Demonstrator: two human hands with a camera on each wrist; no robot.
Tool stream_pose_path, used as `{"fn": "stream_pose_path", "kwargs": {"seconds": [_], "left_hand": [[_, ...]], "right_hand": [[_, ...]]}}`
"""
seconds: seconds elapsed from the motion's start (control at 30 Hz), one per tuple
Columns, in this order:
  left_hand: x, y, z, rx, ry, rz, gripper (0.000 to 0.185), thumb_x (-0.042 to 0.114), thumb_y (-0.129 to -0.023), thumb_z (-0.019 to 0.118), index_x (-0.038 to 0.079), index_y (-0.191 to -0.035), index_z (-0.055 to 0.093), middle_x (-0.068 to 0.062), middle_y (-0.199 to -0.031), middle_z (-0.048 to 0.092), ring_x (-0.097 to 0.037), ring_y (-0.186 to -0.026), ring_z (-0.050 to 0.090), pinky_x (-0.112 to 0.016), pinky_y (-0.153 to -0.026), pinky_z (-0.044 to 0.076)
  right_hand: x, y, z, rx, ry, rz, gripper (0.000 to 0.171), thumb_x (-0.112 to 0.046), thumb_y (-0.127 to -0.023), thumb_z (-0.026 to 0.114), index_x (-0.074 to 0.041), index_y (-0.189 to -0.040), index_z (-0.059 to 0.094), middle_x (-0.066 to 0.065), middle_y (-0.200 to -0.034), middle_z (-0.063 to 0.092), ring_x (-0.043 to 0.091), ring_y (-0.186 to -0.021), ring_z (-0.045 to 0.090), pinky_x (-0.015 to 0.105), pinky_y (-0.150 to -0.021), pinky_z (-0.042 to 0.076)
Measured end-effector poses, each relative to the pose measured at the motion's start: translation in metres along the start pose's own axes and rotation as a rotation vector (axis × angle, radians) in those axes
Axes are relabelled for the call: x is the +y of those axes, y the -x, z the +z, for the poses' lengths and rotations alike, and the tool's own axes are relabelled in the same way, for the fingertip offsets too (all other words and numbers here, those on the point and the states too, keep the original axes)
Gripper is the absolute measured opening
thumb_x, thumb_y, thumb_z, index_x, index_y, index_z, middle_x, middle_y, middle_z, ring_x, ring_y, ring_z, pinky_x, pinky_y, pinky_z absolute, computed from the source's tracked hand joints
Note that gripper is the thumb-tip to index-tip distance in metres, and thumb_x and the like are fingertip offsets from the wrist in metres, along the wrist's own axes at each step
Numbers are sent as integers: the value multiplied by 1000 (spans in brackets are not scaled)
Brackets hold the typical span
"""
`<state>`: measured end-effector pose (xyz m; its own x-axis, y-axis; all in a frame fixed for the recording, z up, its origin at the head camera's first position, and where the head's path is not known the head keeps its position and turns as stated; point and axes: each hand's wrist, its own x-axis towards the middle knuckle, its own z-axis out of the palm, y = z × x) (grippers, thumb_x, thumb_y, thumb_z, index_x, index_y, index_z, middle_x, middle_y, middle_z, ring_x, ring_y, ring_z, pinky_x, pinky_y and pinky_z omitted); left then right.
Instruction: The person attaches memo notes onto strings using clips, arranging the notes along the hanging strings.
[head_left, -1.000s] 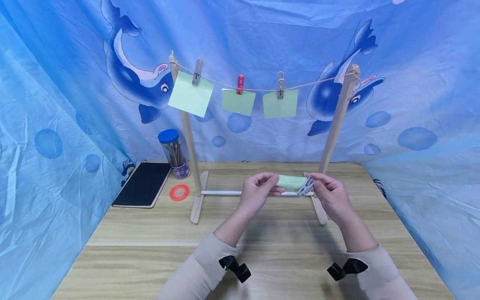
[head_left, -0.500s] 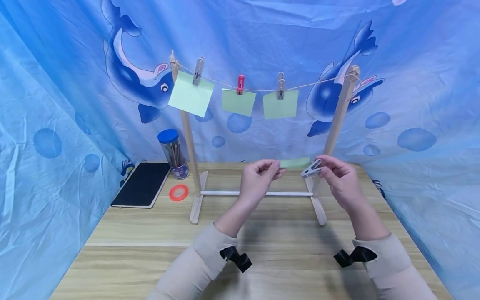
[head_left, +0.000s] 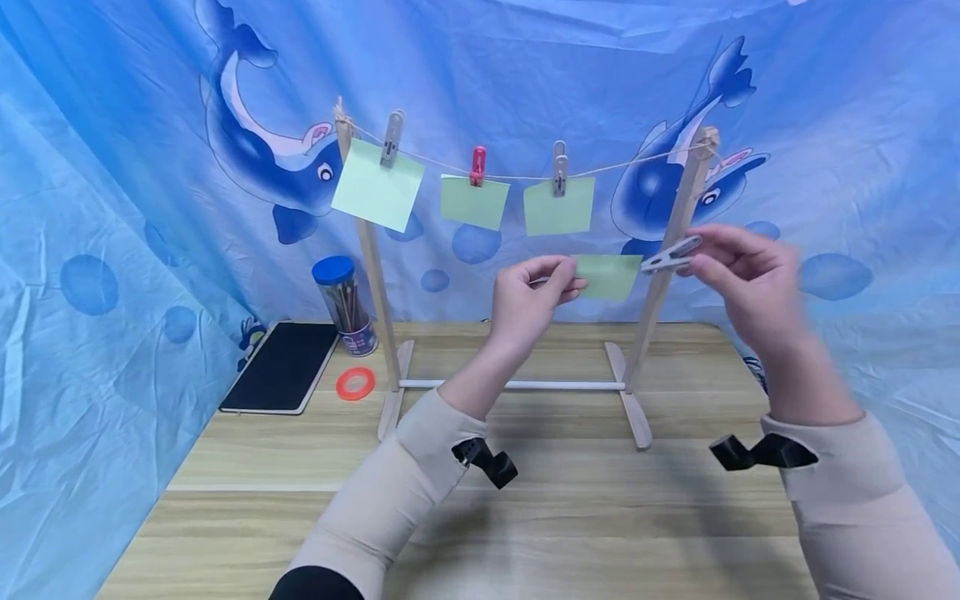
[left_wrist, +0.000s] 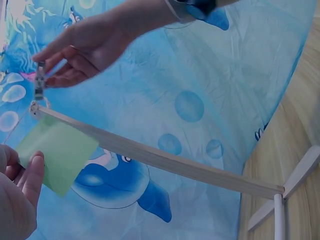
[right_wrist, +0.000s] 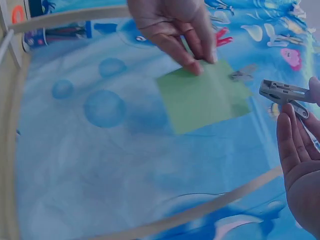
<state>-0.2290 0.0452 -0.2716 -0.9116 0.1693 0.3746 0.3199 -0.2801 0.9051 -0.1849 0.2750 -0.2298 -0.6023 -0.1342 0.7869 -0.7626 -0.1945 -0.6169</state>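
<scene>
You have lifted both hands from the table toward the string: your left hand [head_left: 534,293] pinches a green note [head_left: 609,276], your right hand [head_left: 746,279] grips a clothespin [head_left: 670,255] (jaws apparently closed).

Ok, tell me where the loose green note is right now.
In the head view the green note is held up by the left hand, right of centre, just below the string and beside the rack's right post.

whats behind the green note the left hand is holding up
Behind the green note, pinched by the left hand, hangs the blue dolphin cloth, and the stand's right wooden post runs past its right edge. The cloth directly behind the note is covered.
</scene>
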Motion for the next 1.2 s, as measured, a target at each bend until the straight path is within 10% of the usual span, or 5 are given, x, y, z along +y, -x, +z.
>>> {"fn": "stream_pose_path", "kwargs": {"seconds": [0.33,0.6,0.9,1.2], "left_hand": [[3,-16,12,40,-172,-12,25,32,-89,64,11,-103,70,0,-96,65,-17,-52,62,-30,-56,56],[6,-29,23,113,-338,169,23,35,-89,63,15,-97,73,5,-88,66,-14,-46,56,-30,-44,49],[13,-42,38,192,-421,281,23,33,-90,62,14,-94,74,7,-80,68,-4,-70,58,-20,-55,47],[13,-48,42,221,-442,292,23,32,-92,60,13,-96,74,6,-80,68,-6,-62,57,-19,-53,47]], "right_hand": [[-35,-57,-1,-33,252,-53,25,16,-79,62,24,-102,57,15,-83,69,18,-71,66,21,-69,54],[-47,-93,1,-75,882,-148,22,0,-82,70,4,-104,70,-17,-89,66,6,-78,60,11,-71,47],[-52,-125,7,-127,1143,-104,20,-17,-84,70,-8,-102,74,-30,-85,53,0,-79,47,11,-68,38],[-50,-141,8,-220,1242,13,24,-26,-87,66,-8,-102,74,7,-94,67,1,-80,47,9,-65,40]]}}
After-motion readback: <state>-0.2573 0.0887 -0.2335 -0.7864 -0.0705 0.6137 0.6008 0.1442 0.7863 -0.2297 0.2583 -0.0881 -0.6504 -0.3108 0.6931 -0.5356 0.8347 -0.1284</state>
